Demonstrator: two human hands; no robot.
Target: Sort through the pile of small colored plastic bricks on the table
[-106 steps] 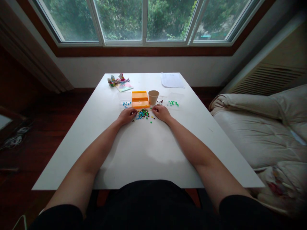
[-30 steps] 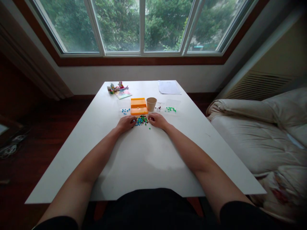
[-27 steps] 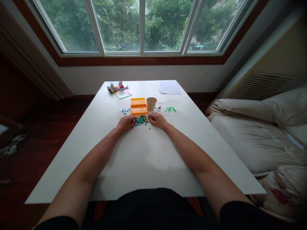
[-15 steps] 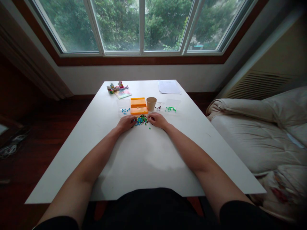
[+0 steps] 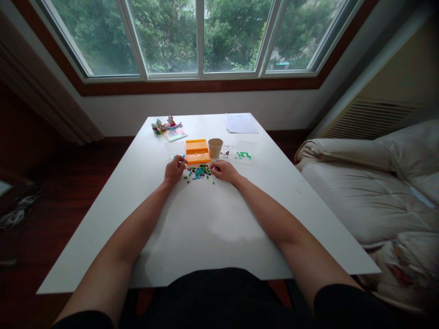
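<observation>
A loose pile of small coloured pieces (image 5: 200, 172), mostly green, blue and dark red, lies on the white table. My left hand (image 5: 175, 169) is left of the pile, at the near edge of a clear tray (image 5: 175, 147) with blue pieces that it partly hides. Its thumb and fingers are bent together; anything between them is too small to make out. At the pile's right edge rests my right hand (image 5: 224, 171), fingers curled and pinched at the pieces. Whatever it holds is hidden.
Behind the pile stand an open orange box (image 5: 197, 158) and a brown paper cup (image 5: 215, 149). To their right, clear trays hold dark red pieces (image 5: 225, 154) and green pieces (image 5: 243, 156). Farther back are small toy figures (image 5: 167, 125), a pastel card (image 5: 176, 134) and white papers (image 5: 241, 123).
My left hand has moved from the pile's left edge, left and slightly away from me, to the tray of blue pieces. The pile's left side now shows. My right hand has stayed nearly still.
</observation>
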